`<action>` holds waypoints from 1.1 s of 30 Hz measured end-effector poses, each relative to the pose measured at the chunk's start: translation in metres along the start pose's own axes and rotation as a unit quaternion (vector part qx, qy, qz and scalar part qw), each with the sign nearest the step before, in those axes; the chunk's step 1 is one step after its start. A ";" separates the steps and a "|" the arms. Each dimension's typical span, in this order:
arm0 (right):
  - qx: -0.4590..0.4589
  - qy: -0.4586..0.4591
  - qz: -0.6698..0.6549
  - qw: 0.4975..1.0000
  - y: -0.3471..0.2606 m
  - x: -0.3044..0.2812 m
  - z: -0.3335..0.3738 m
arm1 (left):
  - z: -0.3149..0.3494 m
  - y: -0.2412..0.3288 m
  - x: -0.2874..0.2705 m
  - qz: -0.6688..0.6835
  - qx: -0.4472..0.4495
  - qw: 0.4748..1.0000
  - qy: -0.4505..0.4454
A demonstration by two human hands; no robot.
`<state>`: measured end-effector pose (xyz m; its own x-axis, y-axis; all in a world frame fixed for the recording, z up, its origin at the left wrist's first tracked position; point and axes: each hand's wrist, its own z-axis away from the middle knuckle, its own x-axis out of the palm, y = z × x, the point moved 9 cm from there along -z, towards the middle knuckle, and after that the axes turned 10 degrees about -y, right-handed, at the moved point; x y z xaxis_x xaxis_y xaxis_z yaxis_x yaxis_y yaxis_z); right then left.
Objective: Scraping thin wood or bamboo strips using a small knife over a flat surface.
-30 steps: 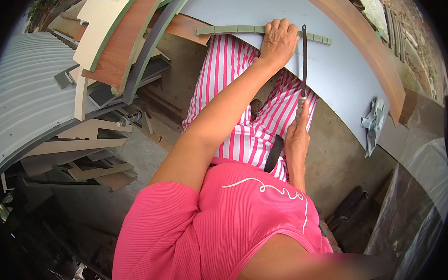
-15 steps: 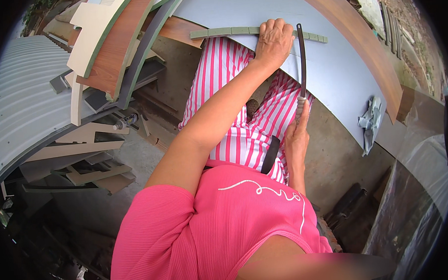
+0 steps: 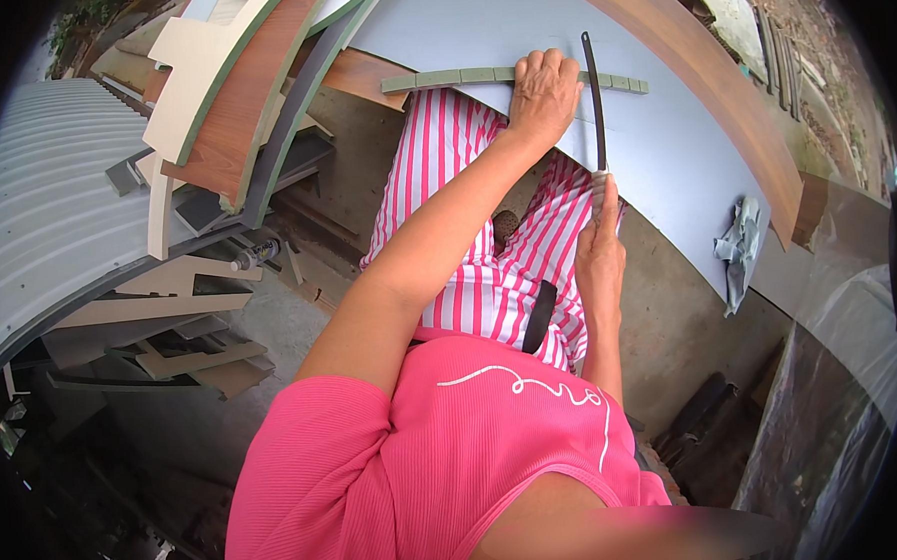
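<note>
A narrow green strip (image 3: 465, 77), marked across at intervals by thin lines, lies on the pale blue board (image 3: 678, 160) over my knees. My left hand (image 3: 544, 101) is closed over it right of its middle, pressing it down. In my right hand (image 3: 599, 241) is the pale wrapped handle of a hacksaw blade (image 3: 596, 108). The dark blade points away from me, crossing the strip just right of my left fingers; its far end, with a small hole, reaches beyond the strip. Whether its teeth touch the strip, I cannot tell.
A grey crumpled cloth (image 3: 739, 242) hangs over the board's right edge. Curved brown and cream panels (image 3: 245, 99) lean at the left beside a corrugated metal sheet (image 3: 49, 187). Board offcuts (image 3: 186, 341) and a spray can (image 3: 257, 253) lie on the floor below.
My right hand and the blade have slid away from me, the tip reaching farther past the strip. My left hand still holds the strip, which sits slightly lower in view.
</note>
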<state>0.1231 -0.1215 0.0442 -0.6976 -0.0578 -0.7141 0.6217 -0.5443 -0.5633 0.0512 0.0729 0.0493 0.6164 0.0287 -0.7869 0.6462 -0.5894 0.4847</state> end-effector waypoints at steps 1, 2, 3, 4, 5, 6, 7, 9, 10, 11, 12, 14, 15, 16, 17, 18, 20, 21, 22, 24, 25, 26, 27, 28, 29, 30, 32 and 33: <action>-0.007 0.003 0.015 1.000 -0.005 -0.003 -0.009 | 0.000 0.000 -0.001 -0.001 0.002 1.000 0.003; -0.026 0.010 0.013 1.000 -0.012 -0.005 -0.020 | 0.001 0.000 -0.001 -0.001 0.002 1.000 0.002; -0.028 0.012 0.013 0.999 -0.016 -0.006 -0.031 | 0.001 0.001 -0.001 0.001 0.002 1.000 0.000; -0.042 0.018 0.018 0.999 -0.023 -0.008 -0.043 | 0.002 0.002 -0.001 0.001 0.004 1.000 0.003; -0.055 0.022 0.022 0.998 -0.030 -0.009 -0.055 | 0.002 0.001 -0.001 0.002 0.003 1.000 0.000; -0.087 0.046 0.024 0.995 -0.040 -0.014 -0.062 | 0.002 0.002 -0.001 0.005 0.003 1.000 -0.003; -0.087 0.048 0.025 0.995 -0.046 -0.015 -0.070 | 0.001 0.002 -0.002 0.006 0.003 1.000 -0.002; -0.102 0.053 0.022 0.993 -0.057 -0.019 -0.079 | 0.000 0.002 -0.002 0.008 0.000 1.000 -0.002; -0.101 0.053 0.023 0.993 -0.061 -0.022 -0.082 | 0.000 0.002 -0.002 0.009 0.000 1.000 -0.002; -0.091 0.046 0.028 0.994 -0.063 -0.021 -0.085 | 0.000 0.001 -0.003 0.007 -0.001 1.000 0.001; -0.081 0.038 0.033 0.995 -0.062 -0.020 -0.086 | 0.000 0.001 -0.004 0.006 -0.003 1.000 0.004; -0.090 0.045 0.036 0.994 -0.061 -0.019 -0.087 | 0.001 0.000 -0.004 0.004 -0.003 1.000 0.002; -0.101 0.052 0.040 0.993 -0.062 -0.020 -0.087 | 0.001 0.000 -0.004 0.001 -0.004 1.000 0.001; -0.101 0.053 0.040 0.993 -0.061 -0.021 -0.087 | 0.000 0.001 -0.003 0.002 -0.004 1.000 0.001; -0.095 0.045 0.036 0.994 -0.060 -0.022 -0.087 | 0.000 0.001 -0.003 0.002 -0.006 1.000 0.003; -0.089 0.037 0.032 0.995 -0.059 -0.021 -0.086 | 0.000 0.001 -0.004 0.002 -0.009 1.000 0.006; -0.083 0.033 0.039 0.995 -0.059 -0.020 -0.085 | 0.001 0.001 -0.003 -0.001 -0.010 1.000 0.003; -0.076 0.029 0.046 0.996 -0.058 -0.020 -0.085 | 0.001 0.001 -0.003 -0.003 -0.012 1.000 0.000; -0.077 0.029 0.046 0.996 -0.058 -0.020 -0.085 | 0.001 0.002 -0.003 -0.005 -0.011 1.000 0.001; -0.079 0.036 0.020 0.996 -0.053 -0.020 -0.080 | 0.002 0.004 -0.001 0.009 -0.009 1.000 -0.009; -0.078 0.037 0.019 0.996 -0.049 -0.018 -0.075 | 0.001 0.004 -0.001 0.010 -0.008 1.000 -0.009; -0.076 0.037 0.024 0.996 -0.043 -0.014 -0.069 | 0.000 0.002 -0.002 0.010 -0.016 1.000 -0.001; -0.074 0.037 0.030 0.996 -0.037 -0.012 -0.060 | -0.001 0.001 -0.003 0.011 -0.024 1.000 0.008; -0.073 0.038 0.032 0.996 -0.031 -0.011 -0.049 | -0.003 0.000 -0.003 0.013 -0.025 1.000 0.008; -0.059 0.030 0.022 0.998 -0.022 -0.009 -0.035 | -0.004 -0.002 -0.002 0.010 -0.026 1.000 0.004; -0.045 0.021 0.012 0.999 -0.014 -0.005 -0.022 | -0.005 -0.005 -0.002 0.007 -0.027 1.000 -0.001; -0.021 0.018 0.009 1.000 0.006 -0.001 0.001 | -0.005 -0.005 -0.003 0.011 -0.022 1.000 0.000; -0.003 0.012 0.003 1.000 0.015 0.003 0.010 | -0.006 -0.006 -0.003 0.008 -0.019 1.000 0.004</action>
<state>0.1272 -0.1385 0.0378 -0.6847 -0.0415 -0.7276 0.6286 -0.5389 -0.5608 0.0478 0.0813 0.0512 0.6304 0.0252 -0.7759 0.6523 -0.5590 0.5118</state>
